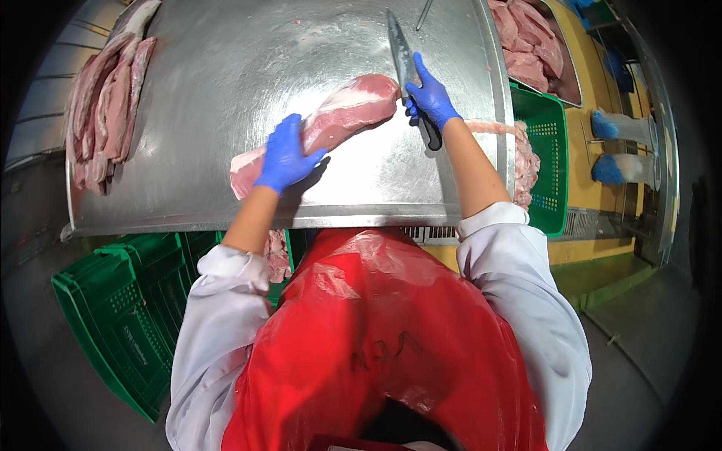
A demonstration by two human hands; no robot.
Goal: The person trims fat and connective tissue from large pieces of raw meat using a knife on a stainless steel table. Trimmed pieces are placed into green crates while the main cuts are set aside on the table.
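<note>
A long piece of pink pork loin [350, 113] lies slantwise on the steel table, with a whitish fat strip on its upper side. My left hand [287, 158], in a blue glove, rests across its near-left part, fingers stretched out and thumb spread. Just past the loin's far-right end, my gloved right hand [430, 98] is closed round a knife [398, 49]. Its black handle shows below my palm, and the long blade points away from me, raised beside the meat. One finger of that hand reaches out along the blade.
Several long meat strips [109, 113] lie at the table's [203, 98] left edge. A thin metal rod [424, 15] lies at the far side. To the right stand a metal tray [568, 71] of meat and a green crate [553, 158] with trimmings. Green crates [135, 316] stand lower left.
</note>
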